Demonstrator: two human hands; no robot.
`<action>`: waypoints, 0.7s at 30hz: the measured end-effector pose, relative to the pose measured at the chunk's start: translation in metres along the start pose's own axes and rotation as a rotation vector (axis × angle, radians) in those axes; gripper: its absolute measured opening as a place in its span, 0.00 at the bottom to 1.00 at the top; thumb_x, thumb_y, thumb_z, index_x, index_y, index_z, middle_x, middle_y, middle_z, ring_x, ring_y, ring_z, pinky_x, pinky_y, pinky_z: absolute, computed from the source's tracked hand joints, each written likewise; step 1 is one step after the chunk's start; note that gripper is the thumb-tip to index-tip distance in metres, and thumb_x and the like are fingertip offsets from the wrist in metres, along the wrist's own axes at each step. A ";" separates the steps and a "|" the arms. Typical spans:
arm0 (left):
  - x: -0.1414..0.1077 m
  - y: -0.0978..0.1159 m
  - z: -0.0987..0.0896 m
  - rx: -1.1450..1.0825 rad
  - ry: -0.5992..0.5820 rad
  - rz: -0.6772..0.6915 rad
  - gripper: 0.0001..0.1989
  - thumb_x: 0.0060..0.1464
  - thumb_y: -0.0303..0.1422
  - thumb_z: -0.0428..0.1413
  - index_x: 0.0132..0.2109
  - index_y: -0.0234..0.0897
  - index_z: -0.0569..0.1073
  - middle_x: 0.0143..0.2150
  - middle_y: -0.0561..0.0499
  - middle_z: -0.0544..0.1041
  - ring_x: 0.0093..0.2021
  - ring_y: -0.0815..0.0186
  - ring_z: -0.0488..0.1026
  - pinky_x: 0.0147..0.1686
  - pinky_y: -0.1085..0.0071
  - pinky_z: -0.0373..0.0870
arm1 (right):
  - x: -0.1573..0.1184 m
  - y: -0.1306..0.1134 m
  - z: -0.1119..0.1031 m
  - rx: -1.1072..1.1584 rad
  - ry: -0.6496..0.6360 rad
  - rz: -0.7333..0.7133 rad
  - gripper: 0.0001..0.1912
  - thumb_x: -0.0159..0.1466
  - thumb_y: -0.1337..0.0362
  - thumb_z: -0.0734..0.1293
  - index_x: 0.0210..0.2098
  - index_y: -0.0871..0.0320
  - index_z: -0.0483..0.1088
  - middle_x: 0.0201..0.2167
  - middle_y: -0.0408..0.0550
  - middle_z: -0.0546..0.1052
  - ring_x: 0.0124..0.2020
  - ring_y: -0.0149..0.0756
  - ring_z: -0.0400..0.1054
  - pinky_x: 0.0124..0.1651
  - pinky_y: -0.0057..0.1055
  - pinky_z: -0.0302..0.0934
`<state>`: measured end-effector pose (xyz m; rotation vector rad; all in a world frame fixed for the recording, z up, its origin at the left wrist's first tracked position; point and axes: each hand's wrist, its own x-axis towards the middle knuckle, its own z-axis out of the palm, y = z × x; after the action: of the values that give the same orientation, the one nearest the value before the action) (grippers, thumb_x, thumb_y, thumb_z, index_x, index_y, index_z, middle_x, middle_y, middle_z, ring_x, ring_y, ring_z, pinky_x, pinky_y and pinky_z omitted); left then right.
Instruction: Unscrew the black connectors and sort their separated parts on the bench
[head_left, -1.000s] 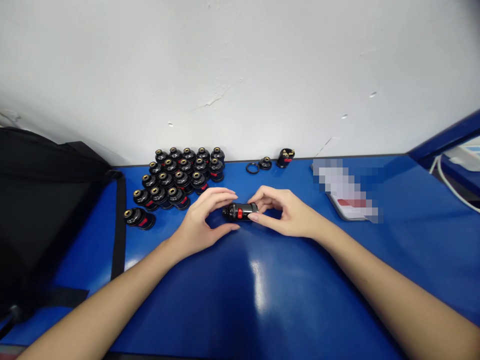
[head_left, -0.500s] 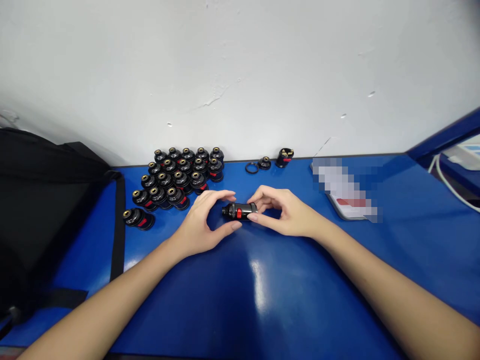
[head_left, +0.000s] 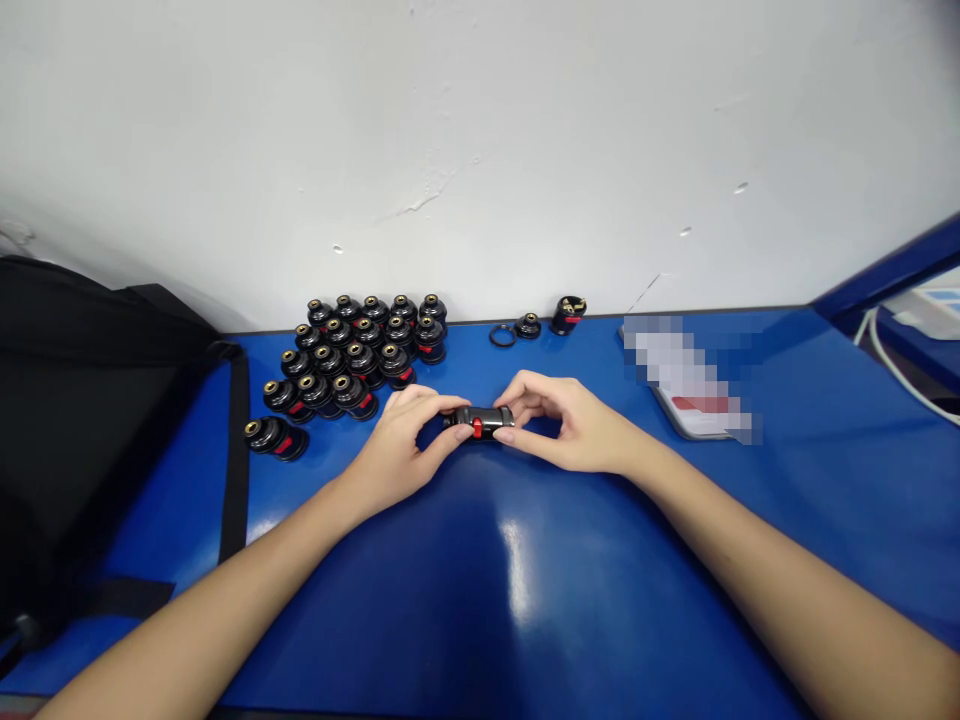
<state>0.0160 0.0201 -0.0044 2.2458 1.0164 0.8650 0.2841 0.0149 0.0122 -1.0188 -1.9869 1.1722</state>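
A black cylindrical connector with a red tab lies on its side between my hands, over the blue tabletop. My left hand pinches its narrower left end, thumb in front and fingertips behind. Around the wider right end, the thumb and fingers of my right hand are closed. To the left, several similar black connectors stand in rows with brass-coloured openings on top. One more connector leans at the near left of that group.
By the wall lie a black ring, a black cap and a connector body with brass-coloured contacts showing. A partly blurred phone-like object is at the right. A black bag with straps covers the table's left side.
My left hand has closed its thumb and fingers onto the connector's left end, where they were apart before. My right hand keeps its hold on the other end.
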 end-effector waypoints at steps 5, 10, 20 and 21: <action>0.001 0.001 -0.001 -0.118 0.026 0.047 0.24 0.63 0.36 0.66 0.63 0.43 0.73 0.54 0.45 0.82 0.55 0.57 0.76 0.59 0.55 0.71 | 0.000 0.000 0.000 -0.016 -0.001 -0.010 0.16 0.66 0.53 0.76 0.45 0.55 0.72 0.37 0.49 0.83 0.36 0.38 0.79 0.44 0.38 0.76; 0.000 0.003 0.000 -0.004 -0.014 -0.016 0.15 0.64 0.38 0.64 0.56 0.42 0.78 0.49 0.46 0.81 0.50 0.57 0.77 0.54 0.55 0.73 | 0.000 -0.001 0.000 -0.023 -0.005 -0.019 0.15 0.67 0.53 0.75 0.45 0.55 0.72 0.37 0.48 0.83 0.36 0.38 0.79 0.44 0.38 0.76; 0.002 -0.003 0.001 0.009 0.120 0.270 0.17 0.59 0.32 0.70 0.54 0.43 0.77 0.51 0.48 0.84 0.52 0.58 0.76 0.57 0.56 0.71 | 0.000 -0.004 0.002 0.003 -0.007 0.021 0.12 0.70 0.53 0.72 0.45 0.55 0.72 0.31 0.45 0.82 0.31 0.35 0.77 0.36 0.33 0.71; 0.002 -0.002 0.001 0.023 0.117 0.261 0.19 0.59 0.32 0.70 0.55 0.44 0.76 0.51 0.48 0.84 0.52 0.58 0.76 0.58 0.55 0.70 | 0.000 -0.003 0.003 0.018 -0.010 0.031 0.13 0.70 0.53 0.72 0.45 0.55 0.72 0.31 0.45 0.81 0.31 0.35 0.77 0.36 0.33 0.71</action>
<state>0.0165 0.0222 -0.0056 2.4069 0.7959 1.1112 0.2810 0.0126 0.0141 -1.0396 -1.9709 1.2115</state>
